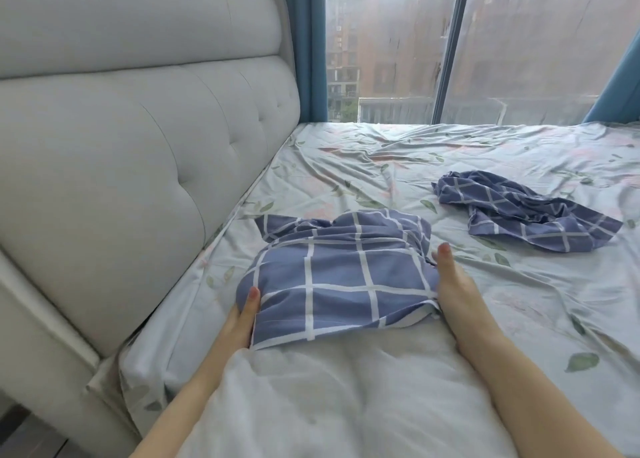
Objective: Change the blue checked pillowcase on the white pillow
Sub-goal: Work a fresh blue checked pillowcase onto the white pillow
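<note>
The white pillow [346, 388] lies on the bed [519, 301], just beside the padded headboard [138, 166]. A blue checked pillowcase [341, 277] covers only the pillow's far end; the near part is bare. A second checked pillowcase [519, 211] lies crumpled on the sheet, well apart from the pillow, toward the window [519, 49].

Risks, as judged: the fabric is bunched at the pillow's far end, toward the window, and one corner flops loose beside the headboard. If the case is being drawn on, the pillow's corners may not seat in the case's corners, leaving a twisted fit. Uneven pulling from the two sides would skew the opening. Whether the case is going on or coming off cannot be determined from this view alone.

Hand pose: both forearms run along the pillow's flanks. The left hand [239, 322] is at the case's edge on the headboard side, fingers tucked under the hem and thumb on top, grip closed on the cloth. The right hand [457, 295] presses flat against the opposite edge, thumb extended; whether its grip holds the fabric cannot be told.
</note>
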